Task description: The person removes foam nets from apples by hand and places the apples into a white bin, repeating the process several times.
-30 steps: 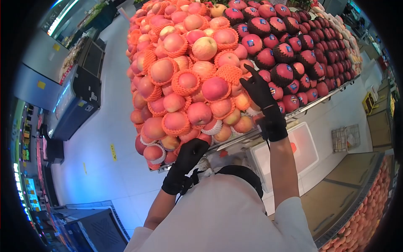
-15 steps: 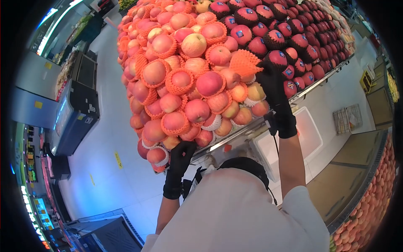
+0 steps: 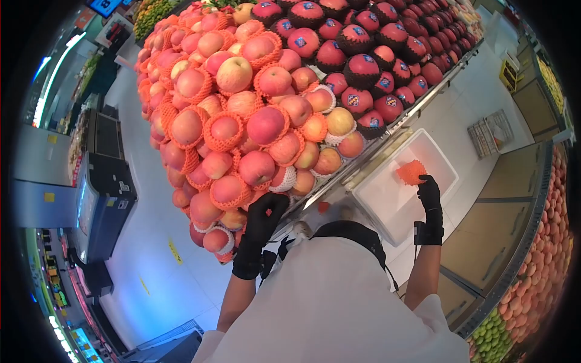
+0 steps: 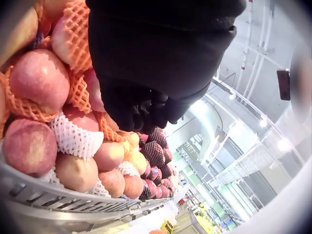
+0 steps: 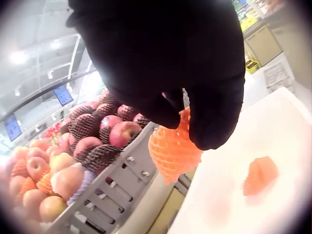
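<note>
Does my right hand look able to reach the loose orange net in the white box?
Probably yes: your right hand is near the white box and nothing visible covers the loose net, though it's pinching another net.

You: blk gloves [image 3: 431, 202], pale grey tee [image 3: 321, 296].
Your gloves are full-finger, on L hand [image 3: 264, 221] & R hand [image 3: 428, 195]; dk wrist straps [image 3: 245, 267], small blk box [image 3: 419, 233] w/ thin cable [image 3: 415, 254] on R wrist. Tee's short-slv'd; curved blk band [image 3: 348, 230] at its front edge.
</note>
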Motion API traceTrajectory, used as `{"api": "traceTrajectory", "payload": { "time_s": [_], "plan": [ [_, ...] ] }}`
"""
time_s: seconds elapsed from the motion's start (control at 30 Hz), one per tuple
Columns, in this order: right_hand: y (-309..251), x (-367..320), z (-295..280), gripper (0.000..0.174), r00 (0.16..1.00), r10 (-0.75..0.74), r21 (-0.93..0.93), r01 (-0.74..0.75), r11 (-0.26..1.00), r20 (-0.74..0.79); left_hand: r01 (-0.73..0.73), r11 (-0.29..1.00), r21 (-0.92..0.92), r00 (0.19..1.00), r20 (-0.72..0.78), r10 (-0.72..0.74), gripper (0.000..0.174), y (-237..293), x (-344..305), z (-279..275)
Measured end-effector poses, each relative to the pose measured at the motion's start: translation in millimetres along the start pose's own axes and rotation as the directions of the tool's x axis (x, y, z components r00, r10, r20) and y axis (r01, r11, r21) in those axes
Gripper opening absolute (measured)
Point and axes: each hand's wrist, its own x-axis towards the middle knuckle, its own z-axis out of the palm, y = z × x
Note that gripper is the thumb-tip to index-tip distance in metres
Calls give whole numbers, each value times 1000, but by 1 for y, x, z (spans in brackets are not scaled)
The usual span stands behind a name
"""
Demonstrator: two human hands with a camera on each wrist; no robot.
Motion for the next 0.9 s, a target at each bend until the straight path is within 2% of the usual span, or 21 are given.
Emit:
{"api": "traceTrajectory", "payload": {
  "time_s": [0.1, 0.2, 0.3, 0.4, 0.5, 0.53, 0.63, 0.67, 0.77, 0.8, 0.83, 0.87, 0.9],
  "plan": [
    [22, -6, -13, 37, 993, 115, -7, -115, 993, -9, 20, 1000, 9, 998, 54, -21, 11, 18, 9, 8],
    [4, -20, -8, 54, 969, -167, -115, 148, 982, -180, 31, 999, -34, 996, 86, -28, 11, 16, 14, 16],
    [-24, -24, -20, 65, 998, -62, -138, 63, 988, 9, 23, 999, -43, 996, 88, -19, 11, 18, 16, 23],
    [-14, -6, -17, 60, 998, -25, 73, 21, 997, 53, 38, 999, -33, 997, 66, -35, 11, 23, 15, 28],
    [-6, 16, -8, 52, 998, 15, 20, -16, 1000, 65, 63, 998, -24, 998, 30, -62, 11, 22, 9, 30],
    [-8, 22, -3, 44, 997, 32, 27, -34, 999, 72, 72, 997, -21, 997, 13, -72, 11, 22, 6, 31],
    [-5, 43, 11, 43, 985, -30, 231, -10, 973, 169, 100, 994, 49, 995, -32, -99, 13, 19, -4, 30],
    [-7, 48, 17, 29, 980, -101, 312, 43, 949, 173, 104, 994, 31, 994, -43, -103, 13, 18, -8, 32],
    [-30, 71, 22, 13, 932, -89, 190, 22, 982, 352, 103, 995, 7, 990, -96, -102, 15, 15, -20, 36],
    [-45, 77, 31, 19, 947, -2, 67, -21, 998, 320, 96, 995, 18, 990, -110, -94, 15, 13, -23, 38],
    [-74, 72, 37, 29, 949, -7, -119, 47, 992, 315, 91, 995, 29, 989, -117, -87, 15, 12, -26, 40],
    [-67, 86, 44, 33, 883, -322, -193, 401, 896, 342, 112, 994, 7, 987, -118, -111, 14, 12, -29, 40],
    [-60, 99, 49, 37, 711, -592, -247, 694, 676, 380, 114, 993, 15, 984, -136, -111, 15, 14, -32, 40]
  ]
}}
